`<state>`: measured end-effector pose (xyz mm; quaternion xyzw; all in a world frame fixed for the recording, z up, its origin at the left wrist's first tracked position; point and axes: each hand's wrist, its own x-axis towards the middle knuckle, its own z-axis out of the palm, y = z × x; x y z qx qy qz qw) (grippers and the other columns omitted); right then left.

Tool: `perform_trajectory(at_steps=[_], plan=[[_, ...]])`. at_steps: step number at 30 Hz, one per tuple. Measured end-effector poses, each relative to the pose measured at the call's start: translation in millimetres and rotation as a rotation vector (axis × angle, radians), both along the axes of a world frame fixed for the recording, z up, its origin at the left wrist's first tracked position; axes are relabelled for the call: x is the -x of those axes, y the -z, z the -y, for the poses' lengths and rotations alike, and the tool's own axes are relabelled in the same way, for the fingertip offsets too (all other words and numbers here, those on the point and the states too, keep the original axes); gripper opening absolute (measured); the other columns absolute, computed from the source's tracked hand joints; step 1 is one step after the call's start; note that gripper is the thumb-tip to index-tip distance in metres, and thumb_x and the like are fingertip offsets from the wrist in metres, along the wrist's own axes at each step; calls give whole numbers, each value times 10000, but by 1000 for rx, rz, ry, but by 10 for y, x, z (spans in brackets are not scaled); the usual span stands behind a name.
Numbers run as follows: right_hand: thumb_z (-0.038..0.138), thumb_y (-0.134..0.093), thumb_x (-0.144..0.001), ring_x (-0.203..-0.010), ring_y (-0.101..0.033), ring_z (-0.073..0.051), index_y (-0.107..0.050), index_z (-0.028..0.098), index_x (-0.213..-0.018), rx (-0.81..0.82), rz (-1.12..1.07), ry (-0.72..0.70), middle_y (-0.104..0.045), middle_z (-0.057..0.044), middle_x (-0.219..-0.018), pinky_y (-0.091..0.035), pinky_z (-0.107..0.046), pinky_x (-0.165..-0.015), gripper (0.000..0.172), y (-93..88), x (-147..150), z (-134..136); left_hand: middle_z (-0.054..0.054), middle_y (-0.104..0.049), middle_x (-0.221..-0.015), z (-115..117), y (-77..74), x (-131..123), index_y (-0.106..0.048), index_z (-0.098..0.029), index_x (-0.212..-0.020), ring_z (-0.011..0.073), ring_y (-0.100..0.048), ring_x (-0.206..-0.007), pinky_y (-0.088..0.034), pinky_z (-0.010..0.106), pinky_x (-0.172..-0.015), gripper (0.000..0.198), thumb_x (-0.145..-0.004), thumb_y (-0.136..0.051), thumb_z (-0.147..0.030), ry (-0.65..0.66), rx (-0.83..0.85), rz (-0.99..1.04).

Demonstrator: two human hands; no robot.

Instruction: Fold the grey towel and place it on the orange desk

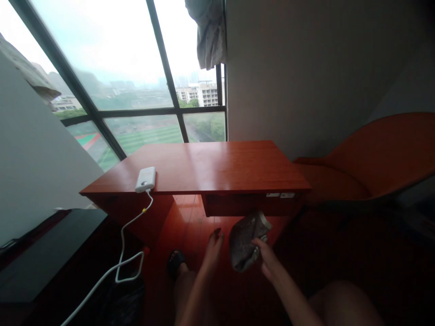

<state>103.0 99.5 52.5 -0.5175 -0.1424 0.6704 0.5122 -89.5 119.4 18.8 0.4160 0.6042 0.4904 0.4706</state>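
Note:
A bunched grey cloth (pixel 243 242) with a pale edge hangs in front of the desk, above the floor. My right hand (pixel 267 258) grips it at its right side, with the thumb on top. Whether it is a plain cloth or a sewn piece such as a pouch, I cannot make out. To the left of the cloth, and apart from it, my left hand (pixel 214 246) is raised with fingers stretched forward and holds nothing that I can see.
A reddish wooden desk (pixel 224 167) stands ahead below the window. On its left front edge lies a white power bank (pixel 146 179), its white cable (pixel 122 235) trailing down left. An orange chair (pixel 374 158) is at right, a dark flat-topped surface (pixel 50 258) at left.

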Motion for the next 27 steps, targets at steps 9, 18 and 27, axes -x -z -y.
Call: perform_trajectory(at_steps=[9, 18, 27], plan=[[250, -666, -651, -1072, -673, -245, -671, 190, -1081, -290, 440, -176, -752, -80, -1107, -515, -376, -975, 435, -46, -169, 519, 140, -598, -1411, 732, -225, -929, -572, -221, -1337, 338, -517, -1336, -395, 443, -1140, 740, -696, -782, -528, 131, 78, 500], [230, -642, -660, -1248, -601, -261, -636, 243, -1225, -313, 541, -83, -690, -95, -1282, -436, -455, -1128, 565, 26, -210, 883, 119, -797, -979, 945, -281, -1086, -742, -145, -970, 313, -725, -1025, -552, 411, -982, 357, -748, -746, -425, -47, 385, 861], [330, -813, -510, -890, -721, -239, -730, 208, -922, -142, 305, 70, -799, -57, -909, -536, -395, -893, 438, 177, -407, 930, 134, -797, -954, 1033, -193, -903, -735, -136, -937, 299, -748, -942, -578, 396, -907, 289, -748, -739, -354, -74, 379, 834]])
